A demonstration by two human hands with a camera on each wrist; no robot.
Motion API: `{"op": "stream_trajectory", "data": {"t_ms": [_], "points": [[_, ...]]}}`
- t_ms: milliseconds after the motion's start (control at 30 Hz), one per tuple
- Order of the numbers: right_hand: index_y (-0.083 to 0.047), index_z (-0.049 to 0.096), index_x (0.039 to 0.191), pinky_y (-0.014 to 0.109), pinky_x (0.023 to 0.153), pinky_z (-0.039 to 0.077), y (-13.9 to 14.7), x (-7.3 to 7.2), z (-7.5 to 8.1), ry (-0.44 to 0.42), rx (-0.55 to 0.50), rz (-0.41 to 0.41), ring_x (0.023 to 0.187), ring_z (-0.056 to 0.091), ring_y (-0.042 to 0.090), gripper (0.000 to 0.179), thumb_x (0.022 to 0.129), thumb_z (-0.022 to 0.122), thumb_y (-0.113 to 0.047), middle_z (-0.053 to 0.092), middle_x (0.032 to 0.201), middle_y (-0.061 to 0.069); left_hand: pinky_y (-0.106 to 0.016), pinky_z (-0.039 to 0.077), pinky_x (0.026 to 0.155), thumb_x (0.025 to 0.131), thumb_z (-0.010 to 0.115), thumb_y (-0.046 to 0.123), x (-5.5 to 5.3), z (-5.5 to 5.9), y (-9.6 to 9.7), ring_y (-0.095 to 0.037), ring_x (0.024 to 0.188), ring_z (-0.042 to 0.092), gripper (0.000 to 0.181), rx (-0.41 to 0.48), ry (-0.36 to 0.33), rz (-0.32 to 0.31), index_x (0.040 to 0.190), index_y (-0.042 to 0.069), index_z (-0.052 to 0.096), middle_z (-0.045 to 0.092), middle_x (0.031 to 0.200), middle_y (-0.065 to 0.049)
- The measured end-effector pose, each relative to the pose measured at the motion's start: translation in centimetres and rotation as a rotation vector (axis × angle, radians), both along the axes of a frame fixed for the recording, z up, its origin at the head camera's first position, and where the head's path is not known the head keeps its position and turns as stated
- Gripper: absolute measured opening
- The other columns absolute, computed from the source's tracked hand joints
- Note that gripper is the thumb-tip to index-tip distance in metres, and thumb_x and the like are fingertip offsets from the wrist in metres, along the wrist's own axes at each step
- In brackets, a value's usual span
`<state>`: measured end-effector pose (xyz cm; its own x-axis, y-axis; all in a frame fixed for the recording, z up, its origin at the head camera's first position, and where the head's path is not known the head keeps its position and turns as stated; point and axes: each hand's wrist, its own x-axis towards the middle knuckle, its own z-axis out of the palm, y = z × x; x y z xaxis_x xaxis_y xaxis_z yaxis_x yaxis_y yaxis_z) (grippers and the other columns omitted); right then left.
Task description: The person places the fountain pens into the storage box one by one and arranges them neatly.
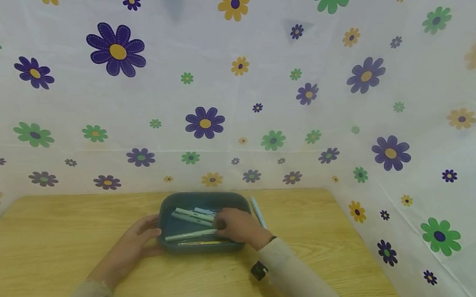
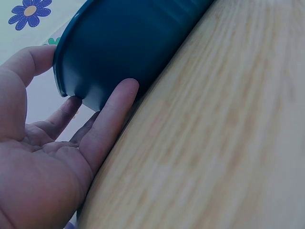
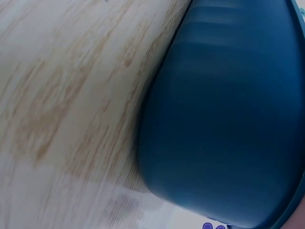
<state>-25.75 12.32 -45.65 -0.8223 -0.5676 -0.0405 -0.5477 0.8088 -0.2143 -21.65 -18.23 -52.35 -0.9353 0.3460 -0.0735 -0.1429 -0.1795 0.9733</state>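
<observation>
A dark blue-green plastic bin (image 1: 206,249) sits on the wooden table with several light green and blue pens inside. My left hand (image 1: 137,242) touches the bin's left end from outside. In the left wrist view, the fingers (image 2: 112,112) lie fairly straight against the outer wall and up at the rim. My right hand (image 1: 241,224) reaches over the right end into the bin, its thumb and curled fingers pinching a light green pen (image 1: 190,235) at its right end. Only the bin's outer wall (image 3: 224,109) fills the right wrist view, hiding that hand's fingertips.
A light blue pen (image 1: 258,211) lies on the table (image 1: 317,255) just right of the bin. Behind and to the right hangs a white flower-print sheet (image 1: 276,101) close to the table's edges. A thin yellow item (image 1: 201,243) lies along the bin's near side.
</observation>
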Motion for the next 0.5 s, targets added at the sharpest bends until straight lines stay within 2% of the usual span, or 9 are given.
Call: {"op": "stream_trajectory", "data": {"t_ms": [267,500], "points": [[-0.024,0.071,0.099,0.027,0.072,0.052,-0.41,-0.02,0.31,-0.036,0.016,0.018,0.085,0.057,0.004,0.017,0.085,0.070,-0.035,0.064,0.094,-0.013,-0.048,0.052,0.093,0.096,0.055,0.025,0.08,0.05,-0.18,-0.040,0.124,0.047,0.060,-0.003,0.011,-0.008,0.146,0.007,0.028,0.028,0.148,-0.018],[-0.025,0.067,0.092,0.024,0.062,0.048,-0.08,-0.09,-0.16,-0.069,-0.025,-0.009,0.070,0.053,0.003,0.013,0.085,0.070,-0.035,0.061,0.084,-0.014,-0.048,0.052,0.092,0.095,0.057,0.024,0.03,-0.11,-0.04,-0.037,0.122,0.049,0.060,-0.002,0.000,0.011,0.145,0.008,0.029,0.030,0.148,-0.017]]}}
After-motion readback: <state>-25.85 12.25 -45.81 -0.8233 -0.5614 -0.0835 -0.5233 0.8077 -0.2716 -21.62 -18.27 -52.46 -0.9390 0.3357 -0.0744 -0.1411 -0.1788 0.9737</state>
